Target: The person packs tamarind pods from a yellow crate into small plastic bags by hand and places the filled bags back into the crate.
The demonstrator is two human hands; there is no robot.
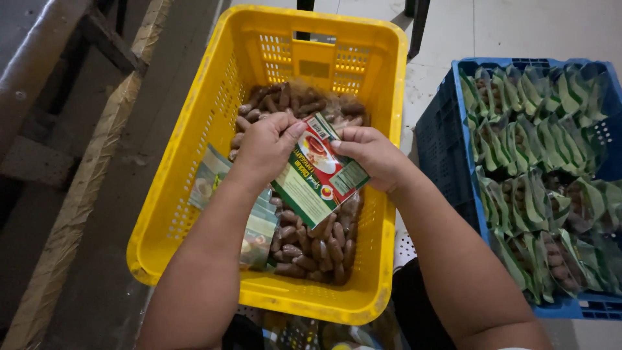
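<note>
1. Printed packet point(319, 172): green, white and red label side up, tilted, held over the yellow crate point(194, 110) by both hands; top edge sits between the 2 thumbs.
2. Left hand point(262, 148): fingers curled, thumb pressed against forefinger, pinching the packet's top-left corner. Back of hand faces cam.
3. Right hand point(374, 155): fingers bent, thumb tip and forefinger nipping the packet's top-right edge, just beside the left thumb. The 2 hands are close but I cannot tell if they touch.
4. Below and beyond both hands: brown pods point(311, 249) in clear wrap, piled along the crate's middle, some showing past the left knuckles, more under the packet's lower end.
5. Under the left wrist: stack of flat packets point(259, 230), pale green, lying on the crate floor beside the pods; 1 more edge shows to the left of the forearm.
6. Well to the right of the right forearm: blue crate point(447, 149), filled w/ rows of filled green-topped bags point(538, 162) standing on edge, brown contents visible thru clear fronts.
7. Left of the left arm, outside the yellow crate: wooden frame point(78, 168) and grey floor; detail dim.
</note>
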